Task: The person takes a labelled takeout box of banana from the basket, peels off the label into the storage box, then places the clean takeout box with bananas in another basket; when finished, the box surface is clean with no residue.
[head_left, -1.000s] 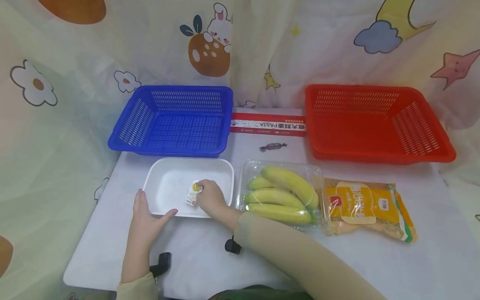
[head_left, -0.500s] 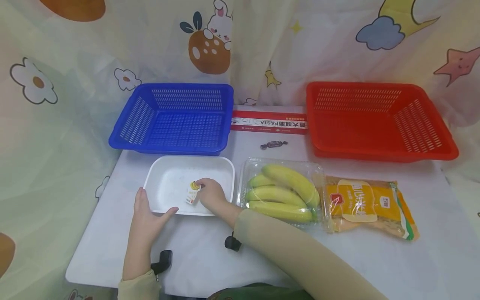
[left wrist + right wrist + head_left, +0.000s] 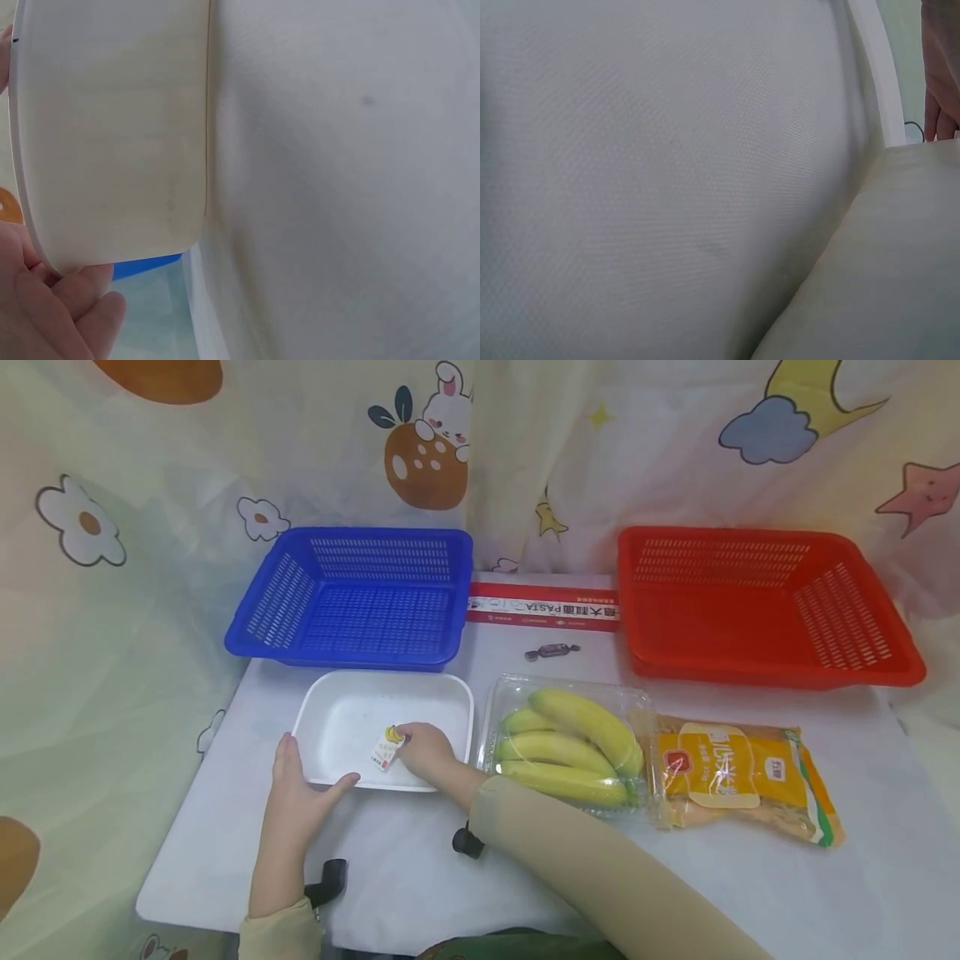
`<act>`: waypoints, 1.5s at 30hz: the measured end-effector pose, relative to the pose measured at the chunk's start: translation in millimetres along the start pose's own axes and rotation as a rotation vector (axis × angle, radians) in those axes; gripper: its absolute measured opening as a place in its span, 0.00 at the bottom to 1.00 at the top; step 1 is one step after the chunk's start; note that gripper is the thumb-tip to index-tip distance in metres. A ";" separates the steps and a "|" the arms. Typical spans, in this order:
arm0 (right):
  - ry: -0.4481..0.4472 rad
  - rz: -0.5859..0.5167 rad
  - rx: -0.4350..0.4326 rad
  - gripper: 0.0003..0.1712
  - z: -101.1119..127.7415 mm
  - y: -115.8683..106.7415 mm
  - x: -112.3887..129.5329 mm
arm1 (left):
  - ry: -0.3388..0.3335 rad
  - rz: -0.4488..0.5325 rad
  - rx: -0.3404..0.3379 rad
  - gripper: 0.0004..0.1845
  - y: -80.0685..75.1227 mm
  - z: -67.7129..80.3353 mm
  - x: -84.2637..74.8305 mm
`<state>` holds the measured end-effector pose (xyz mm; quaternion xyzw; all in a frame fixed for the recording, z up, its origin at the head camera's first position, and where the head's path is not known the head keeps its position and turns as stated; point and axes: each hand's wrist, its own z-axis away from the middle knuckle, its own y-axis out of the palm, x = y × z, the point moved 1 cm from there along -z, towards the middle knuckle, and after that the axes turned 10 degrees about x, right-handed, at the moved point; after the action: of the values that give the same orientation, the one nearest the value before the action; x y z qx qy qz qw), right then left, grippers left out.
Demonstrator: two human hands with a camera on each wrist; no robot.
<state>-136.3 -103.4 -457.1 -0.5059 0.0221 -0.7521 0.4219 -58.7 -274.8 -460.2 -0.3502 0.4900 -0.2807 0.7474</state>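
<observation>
At the near edge of the white-covered table (image 3: 405, 877), two beige sleeves (image 3: 600, 860) reached in. The left hand (image 3: 292, 793) was spread wide, thumb well apart from the fingers, touching the near left corner of a shallow white tray with rounded corners (image 3: 330, 727). The right hand (image 3: 429, 756) had a narrow pinch on a small white pack printed with yellow bananas (image 3: 385, 754), which sat tilted over the tray's floor, between the hands; whether it touched the floor could not be told.

The step in hand appeared to be handling the pack inside the tray while the left hand steadied it. The next move seemed to call for a clean choice from the right hand — let go low, or lift clear of the rim — with the left hand kept at the corner.

Just right of the right hand lay a clear plastic box (image 3: 626, 700) of yellow bananas (image 3: 558, 750), then an orange-and-clear food bag (image 3: 742, 768). Beyond the hands were a dark twist-wrapped candy (image 3: 553, 651), a blue slatted basket (image 3: 360, 653) past the tray, a red one (image 3: 757, 672) farther right, and between the baskets — a long red-and-white pasta pack (image 3: 543, 607).
</observation>
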 end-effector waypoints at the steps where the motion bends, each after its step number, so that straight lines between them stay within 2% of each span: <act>1: 0.004 0.007 0.002 0.24 0.6 0.2 0.1 | 0.000 0.000 0.000 0.65 -0.1 0.0 -0.1; 9: 0.008 0.062 -0.011 0.27 3.0 1.5 1.1 | 0.004 -0.001 -0.007 0.64 -0.4 -0.8 0.0; 15: -0.019 0.119 -0.029 0.26 5.7 2.1 0.5 | -0.011 0.000 0.010 0.65 -1.1 -0.3 -0.2; 25: -0.087 0.066 -0.085 0.25 13.2 -2.4 3.4 | -0.016 -0.005 0.008 0.65 -0.6 -0.7 -5.1; 28: -0.156 0.004 -0.081 0.26 24.9 -6.7 12.4 | -0.010 -0.012 0.008 0.65 -0.8 0.0 -3.5; 31: -0.244 -0.099 -0.065 0.27 48.4 -18.6 24.7 | -0.003 -0.028 0.012 0.64 -2.1 1.5 -1.2; 36: -0.485 -0.172 -0.124 0.23 104.5 -60.4 30.1 | 0.019 -0.059 -0.019 0.59 -6.3 8.8 -5.1; 38: -0.577 -0.161 -0.166 0.22 126.8 -79.2 23.4 | 0.052 -0.063 -0.043 0.57 -7.3 13.1 -12.1; 40: -0.637 -0.138 -0.209 0.22 146.0 -96.7 13.0 | 0.117 -0.062 -0.062 0.55 -6.8 17.4 -22.4; 42: -0.674 -0.108 -0.264 0.22 160.8 -112.3 -1.0 | 0.216 -0.049 -0.077 0.54 -3.7 21.5 -35.4; 45: -0.718 -0.033 -0.397 0.23 175.0 -132.0 -27.6 | 0.407 -0.039 -0.099 0.52 6.3 28.4 -60.7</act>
<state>-77.0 68.5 -331.6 -0.8081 0.0098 -0.5154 0.2850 -53.8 -217.7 -424.9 -0.3322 0.6370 -0.3355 0.6093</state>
